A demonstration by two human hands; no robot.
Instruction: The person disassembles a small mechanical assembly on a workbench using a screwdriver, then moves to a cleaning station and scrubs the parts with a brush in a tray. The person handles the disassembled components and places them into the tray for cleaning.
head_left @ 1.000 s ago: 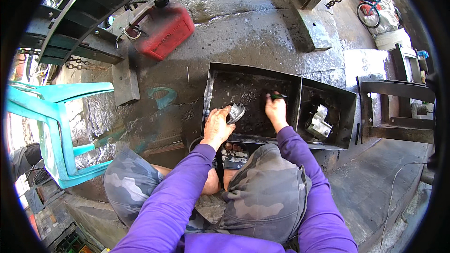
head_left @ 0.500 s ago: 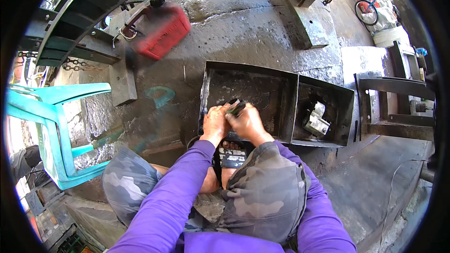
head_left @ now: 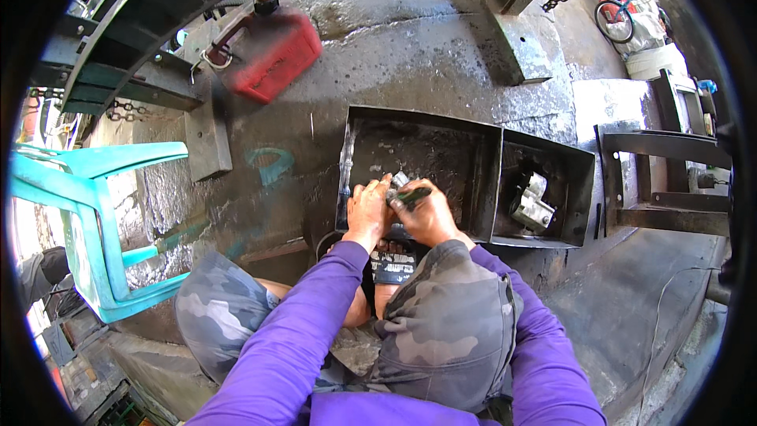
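Note:
Both of my hands work close together over the near left part of a dark metal tray (head_left: 503,181) with two compartments. My left hand (head_left: 367,213) is closed round a small grey metal part (head_left: 400,180), mostly covered by the fingers. Against it, my right hand (head_left: 432,219) grips a tool with a dark greenish handle (head_left: 413,196); its working end is hidden, so I cannot tell its kind. A silvery metal casting (head_left: 534,203) lies in the smaller right compartment. Dark wet grime coats the bottom of the larger one.
Beyond the tray on the left stands a red fuel can (head_left: 280,55) with a yellow spout. A turquoise plastic chair (head_left: 95,229) is at the left. Steel frames (head_left: 666,142) stand at the right, and a steel beam (head_left: 505,31) lies at the back. My sandalled foot (head_left: 393,264) is by the tray's near edge.
The tool in my right hand has tilted, its handle now pointing more to the right. More of the grey part shows above my fingers. Both hands have shifted slightly.

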